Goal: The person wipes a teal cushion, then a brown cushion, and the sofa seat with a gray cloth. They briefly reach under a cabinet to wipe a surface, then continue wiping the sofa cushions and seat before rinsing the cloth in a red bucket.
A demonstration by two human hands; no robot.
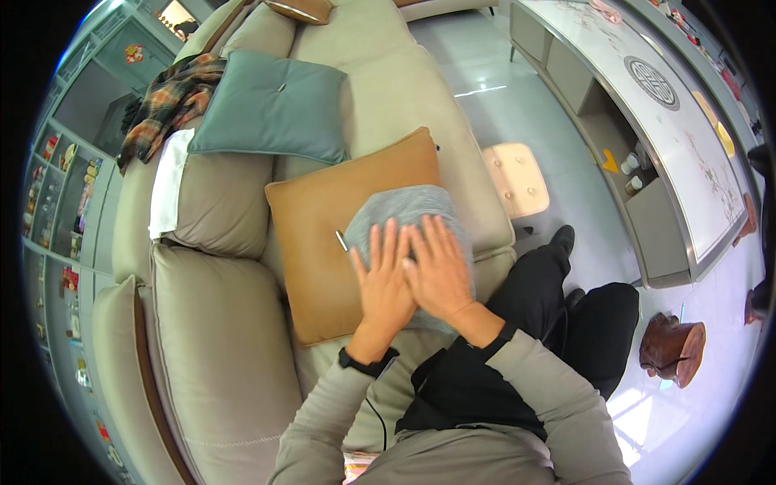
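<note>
A heathered grey piece of soft fabric point(405, 203) lies on a tan square cushion point(315, 285), covering the cushion's right part. My left hand point(387, 285) rests palm down on the fabric, its fingers apart. Beside it my right hand point(439, 276) also lies flat on the grey fabric, fingers pointing away from me. The two hands touch or overlap at the thumbs, and neither grips anything. Under my palms part of the fabric is hidden. A small metal button bar point(342, 240) shows on the cushion just left of the fabric.
Beneath the cushion is a beige sofa point(388, 91). Farther along it lie a teal cushion point(273, 109) and a plaid cloth point(173, 100). A white cloth point(173, 188) drapes over the backrest. On the right stand a tufted stool point(518, 179), a low table point(679, 139) and a wooden stump point(670, 348).
</note>
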